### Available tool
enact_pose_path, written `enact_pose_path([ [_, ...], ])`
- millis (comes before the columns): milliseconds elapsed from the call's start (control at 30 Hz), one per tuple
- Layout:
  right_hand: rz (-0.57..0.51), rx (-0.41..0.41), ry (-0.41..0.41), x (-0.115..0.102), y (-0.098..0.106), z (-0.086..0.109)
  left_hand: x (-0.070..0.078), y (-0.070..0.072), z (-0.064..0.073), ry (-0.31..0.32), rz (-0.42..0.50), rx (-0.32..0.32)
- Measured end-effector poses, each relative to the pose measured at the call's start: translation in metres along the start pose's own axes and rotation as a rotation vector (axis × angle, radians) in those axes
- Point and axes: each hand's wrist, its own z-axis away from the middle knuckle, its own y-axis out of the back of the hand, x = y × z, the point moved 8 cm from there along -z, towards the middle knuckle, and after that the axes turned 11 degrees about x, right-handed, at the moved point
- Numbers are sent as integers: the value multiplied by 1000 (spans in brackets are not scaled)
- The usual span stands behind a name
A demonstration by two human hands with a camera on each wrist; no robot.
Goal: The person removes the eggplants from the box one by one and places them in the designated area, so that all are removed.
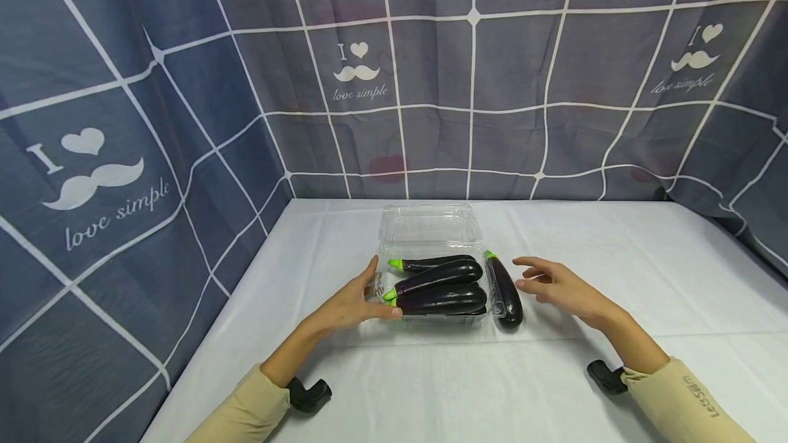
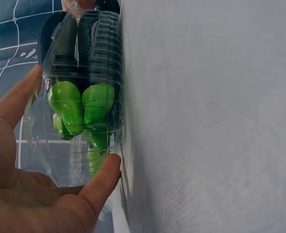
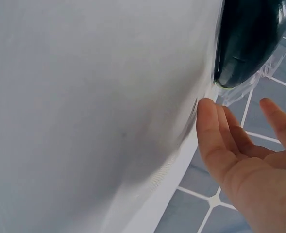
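A clear plastic clamshell container [image 1: 429, 224] lies with its lid raised at the back. Several dark purple eggplants [image 1: 438, 275] with green stem ends are stacked in it, stems pointing left. My left hand [image 1: 347, 303] spans the container's left end, thumb along the front and fingers at the side. In the left wrist view, the green stems [image 2: 65, 99] show through the plastic between thumb and forefinger. Another eggplant [image 1: 506, 292] lies on the table against the container's right side. My right hand [image 1: 563, 289] is just right of it, fingers loosely bent and holding nothing.
A white cloth [image 1: 443, 381] covers the table. Dark grey-blue checked curtains [image 1: 431, 87] hang behind it and along the sides. Black wrist devices [image 1: 310, 395] stick out at both of the person's sleeves.
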Motion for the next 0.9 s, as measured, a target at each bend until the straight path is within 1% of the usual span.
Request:
enact_pose_path([
  [67, 25, 27, 11, -2, 2, -1, 0, 0, 0, 0, 6, -4],
  [200, 112, 92, 45, -10, 7, -3, 1, 0, 0, 0, 13, -10],
  [267, 143, 110, 60, -15, 10, -4, 1, 0, -1, 3, 19, -8],
  [367, 152, 119, 78, -21, 12, -5, 0, 1, -1, 7, 23, -4],
  [533, 118, 121, 111, -32, 10, -6, -1, 1, -1, 10, 22, -4],
  [900, -23, 113, 195, -55, -11, -2, 0, 0, 1, 2, 27, 0],
])
